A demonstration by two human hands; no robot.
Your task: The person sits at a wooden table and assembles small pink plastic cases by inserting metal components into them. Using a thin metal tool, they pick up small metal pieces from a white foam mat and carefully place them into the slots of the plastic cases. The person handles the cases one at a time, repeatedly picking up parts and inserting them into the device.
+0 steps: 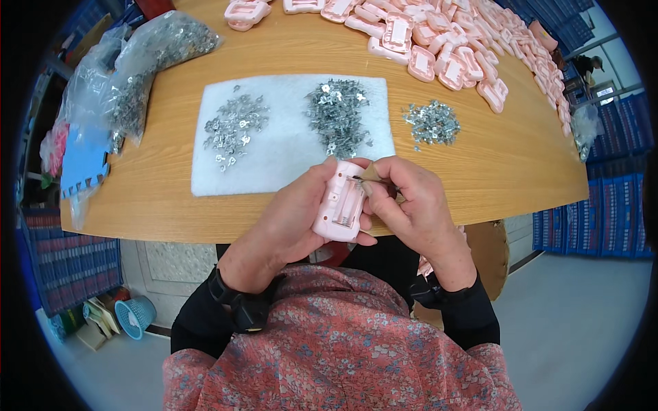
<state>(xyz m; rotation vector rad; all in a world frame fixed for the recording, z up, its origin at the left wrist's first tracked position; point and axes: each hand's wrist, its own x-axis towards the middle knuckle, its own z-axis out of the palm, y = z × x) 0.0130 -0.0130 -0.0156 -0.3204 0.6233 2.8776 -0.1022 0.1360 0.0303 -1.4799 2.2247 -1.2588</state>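
Note:
A pink plastic casing [330, 216] with an oblong battery compartment lies in my left hand [295, 209], its fingers closed around the sides. A metal spring contact shows at the compartment's near end. My right hand [411, 198] pinches at the far end of the compartment. A tan piece [371, 174] sticks out between its fingers, with a dark tip at the casing; the rest is covered by the fingers, so its kind is unclear. Just beyond the hands, a white foam mat [288, 175] carries a sparse pile of metal contacts [233, 130] and a denser pile [337, 116].
Another heap of small metal pieces [433, 123] lies right of the mat. Many pink casings [439, 41] cover the table's far right. Clear bags of metal parts [137, 75] and a blue foam piece [86, 161] sit at left. A blue basket [136, 317] stands on the floor.

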